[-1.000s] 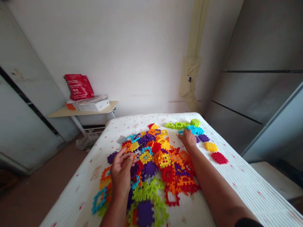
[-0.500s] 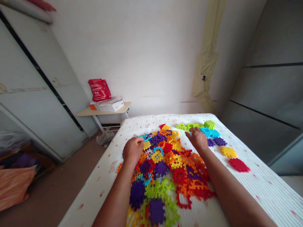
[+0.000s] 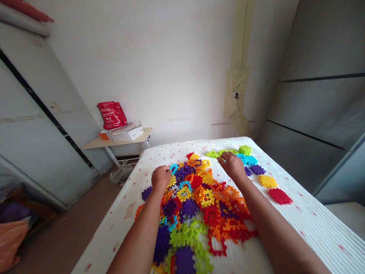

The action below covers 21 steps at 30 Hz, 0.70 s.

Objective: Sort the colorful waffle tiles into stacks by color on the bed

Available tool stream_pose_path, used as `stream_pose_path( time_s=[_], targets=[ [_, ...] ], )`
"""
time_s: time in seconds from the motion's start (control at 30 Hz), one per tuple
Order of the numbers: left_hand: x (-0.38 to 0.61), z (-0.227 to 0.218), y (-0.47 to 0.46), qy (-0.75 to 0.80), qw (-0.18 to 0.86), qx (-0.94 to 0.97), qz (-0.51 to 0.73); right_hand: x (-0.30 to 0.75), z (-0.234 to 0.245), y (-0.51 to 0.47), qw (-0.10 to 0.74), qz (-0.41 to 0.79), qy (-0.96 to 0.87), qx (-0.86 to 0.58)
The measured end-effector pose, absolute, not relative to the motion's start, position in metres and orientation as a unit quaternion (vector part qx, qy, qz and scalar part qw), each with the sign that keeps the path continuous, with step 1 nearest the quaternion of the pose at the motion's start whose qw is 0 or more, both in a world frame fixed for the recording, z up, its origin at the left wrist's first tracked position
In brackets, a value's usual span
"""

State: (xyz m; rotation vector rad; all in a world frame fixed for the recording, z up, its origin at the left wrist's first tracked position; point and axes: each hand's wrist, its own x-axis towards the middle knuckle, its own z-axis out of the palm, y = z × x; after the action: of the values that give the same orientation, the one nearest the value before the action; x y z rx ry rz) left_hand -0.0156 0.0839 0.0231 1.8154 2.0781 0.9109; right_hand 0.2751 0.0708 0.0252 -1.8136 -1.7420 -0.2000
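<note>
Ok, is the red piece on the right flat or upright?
Flat: the red plastic piece shows its whole face on the mattress.

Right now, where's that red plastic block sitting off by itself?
In the head view, the red plastic block lies apart from the pile on the right side of the white mattress, just right of a yellow block and beyond your right hand.

Matt plastic interlocking tiles (image 3: 184,196), ribbed cloth mattress cover (image 3: 296,213).

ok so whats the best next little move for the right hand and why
Probably slide the cyan block at its fingertips across to the cyan group. The right hand sits right beside it, and lime, purple, yellow and red blocks already lie apart by colour, away from the mixed heap.
</note>
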Motion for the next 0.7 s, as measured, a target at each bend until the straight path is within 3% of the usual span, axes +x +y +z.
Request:
stream_pose_path(
  time_s=[0.13,0.33,0.57,0.7],
  targets=[
    [-0.015,0.03,0.06,0.664,0.18,0.606,0.398,0.268,0.03,0.071,0.349,0.03,-0.69,-0.633],
    [-0.004,0.017,0.015,0.57,0.228,0.587,0.528,0.231,0.037,0.057,0.4,0.336,-0.696,-0.492],
    [0.01,0.002,-0.016,0.444,-0.069,0.714,0.536,0.207,0.043,0.038,0.362,0.479,-0.704,-0.379],
    [0.014,0.003,-0.02,0.4,-0.145,0.738,0.523,0.204,0.047,0.031,0.33,0.458,-0.733,-0.379]
  ],
)
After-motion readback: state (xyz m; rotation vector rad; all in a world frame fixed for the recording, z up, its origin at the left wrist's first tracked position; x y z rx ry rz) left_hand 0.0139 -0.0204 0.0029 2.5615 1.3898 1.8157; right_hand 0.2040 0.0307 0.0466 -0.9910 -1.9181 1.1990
